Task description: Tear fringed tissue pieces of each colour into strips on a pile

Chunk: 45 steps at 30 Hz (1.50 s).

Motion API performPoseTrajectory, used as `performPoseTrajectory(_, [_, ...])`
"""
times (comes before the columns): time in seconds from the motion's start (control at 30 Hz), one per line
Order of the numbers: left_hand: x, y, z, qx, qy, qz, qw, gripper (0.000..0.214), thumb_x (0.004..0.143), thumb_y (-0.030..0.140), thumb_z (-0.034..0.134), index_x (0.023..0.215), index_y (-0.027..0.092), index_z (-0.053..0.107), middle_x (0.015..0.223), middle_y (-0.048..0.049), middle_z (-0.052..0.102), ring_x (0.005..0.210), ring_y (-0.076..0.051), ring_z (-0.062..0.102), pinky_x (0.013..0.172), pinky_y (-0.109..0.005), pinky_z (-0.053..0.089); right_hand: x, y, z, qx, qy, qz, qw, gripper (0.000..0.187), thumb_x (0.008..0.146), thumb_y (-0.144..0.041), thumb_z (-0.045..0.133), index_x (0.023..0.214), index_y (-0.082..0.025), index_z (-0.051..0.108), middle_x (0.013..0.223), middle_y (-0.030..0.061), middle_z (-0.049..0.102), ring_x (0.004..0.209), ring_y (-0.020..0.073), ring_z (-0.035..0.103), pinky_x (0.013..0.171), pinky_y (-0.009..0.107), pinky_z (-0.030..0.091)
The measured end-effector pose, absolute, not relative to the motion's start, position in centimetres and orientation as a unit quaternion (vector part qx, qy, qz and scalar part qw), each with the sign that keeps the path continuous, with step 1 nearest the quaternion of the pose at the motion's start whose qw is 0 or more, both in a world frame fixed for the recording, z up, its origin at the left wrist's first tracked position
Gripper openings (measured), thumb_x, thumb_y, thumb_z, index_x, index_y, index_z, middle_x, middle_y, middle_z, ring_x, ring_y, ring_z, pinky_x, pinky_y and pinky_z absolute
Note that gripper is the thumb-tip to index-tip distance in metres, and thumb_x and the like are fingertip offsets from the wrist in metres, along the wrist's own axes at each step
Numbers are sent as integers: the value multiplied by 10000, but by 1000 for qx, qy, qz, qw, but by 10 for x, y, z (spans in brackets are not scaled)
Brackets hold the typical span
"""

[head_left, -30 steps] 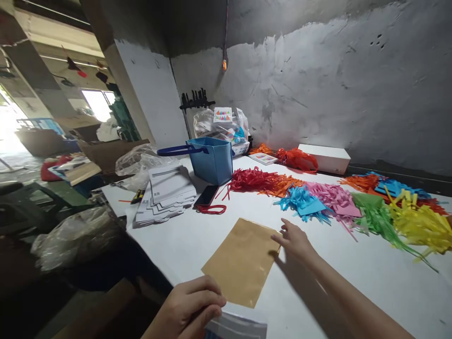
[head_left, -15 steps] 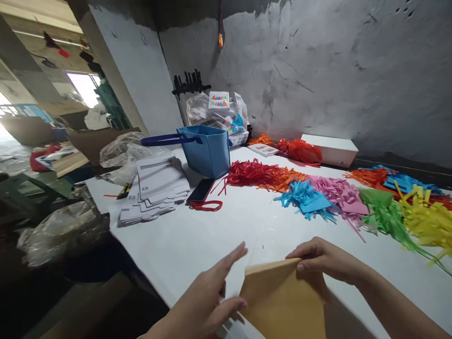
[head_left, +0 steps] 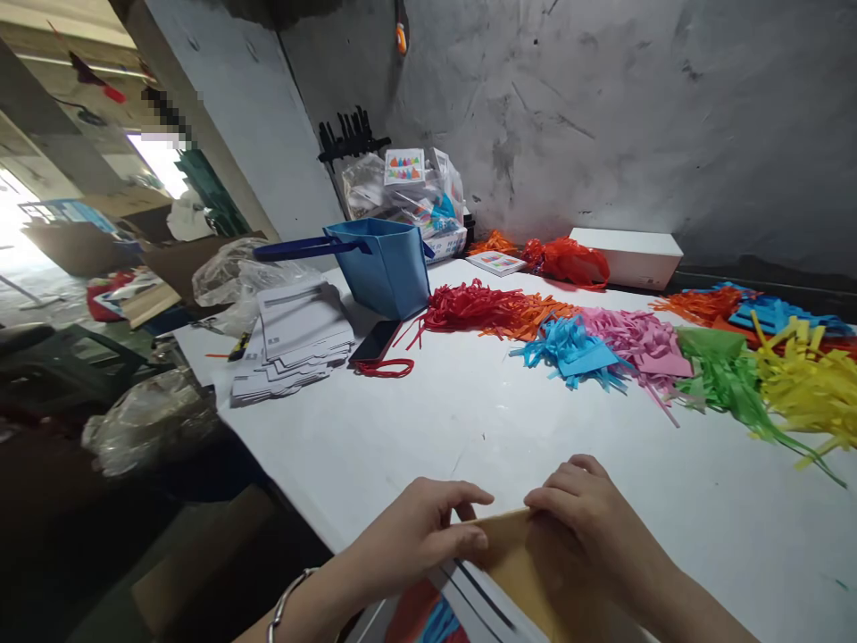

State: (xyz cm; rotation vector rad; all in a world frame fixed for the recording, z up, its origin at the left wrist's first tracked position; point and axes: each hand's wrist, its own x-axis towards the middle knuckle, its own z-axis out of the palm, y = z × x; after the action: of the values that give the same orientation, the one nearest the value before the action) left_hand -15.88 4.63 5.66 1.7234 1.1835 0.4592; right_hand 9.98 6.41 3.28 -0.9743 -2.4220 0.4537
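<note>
A brown paper envelope (head_left: 528, 572) lies at the near edge of the white table (head_left: 428, 429), right below me. My left hand (head_left: 419, 536) pinches its top left edge, thumb on top. My right hand (head_left: 589, 518) grips the top right edge with curled fingers. Under the envelope's left side lies a white card with black stripes (head_left: 469, 594) and something red and blue (head_left: 428, 616), partly cut off by the frame. A bracelet (head_left: 285, 603) circles my left wrist.
Piles of fringed paper lie across the table: red (head_left: 469, 308), blue (head_left: 569, 348), pink (head_left: 639, 339), green (head_left: 727, 384), yellow (head_left: 810, 384). A blue bag (head_left: 385, 268), a phone (head_left: 375, 341), a stack of white cards (head_left: 295, 335) and a white box (head_left: 626, 256) stand farther back.
The envelope was drawn from the middle of the table to the near edge. My left hand went from open beside it to pinching its top edge; both hands now hold it.
</note>
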Motion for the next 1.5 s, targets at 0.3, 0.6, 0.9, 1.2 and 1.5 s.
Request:
performPoseTrajectory(0.3, [-151,52,58,691,504,150,496,221,883,266,572,784,133,718,680,8,644,642,-128,522,602,-208,400,110,60,51,-298,-883,34,362,200,943,-101,593,1125,-171,638,1083,102,704,1036,227,618,970,450,441])
performPoseTrajectory(0.6, [-148,50,60,685,478,152,528,236,883,330,602,805,150,732,674,18,601,653,-127,502,599,-204,391,90,54,31,-396,-810,370,226,219,886,-182,569,1073,-229,670,865,12,720,763,170,652,653,283,493])
performPoseTrajectory(0.9, [-152,50,55,635,492,172,569,274,900,387,614,820,139,699,695,16,602,649,-114,490,583,-203,377,98,62,43,-417,-684,563,205,110,877,-291,616,864,-208,688,817,3,710,777,170,630,671,266,453])
performPoseTrajectory(1.2, [-150,51,49,650,498,160,551,234,914,325,574,785,146,652,688,24,599,641,-109,481,586,-213,368,96,59,34,-400,-768,434,249,201,931,-242,553,987,-242,747,906,28,711,813,170,652,698,292,485])
performPoseTrajectory(1.5, [-151,52,42,649,489,171,558,238,909,347,582,783,157,650,689,23,603,649,-120,495,600,-223,377,86,48,11,-308,-848,147,406,292,937,-29,536,1125,-212,666,932,64,645,848,178,580,671,289,492])
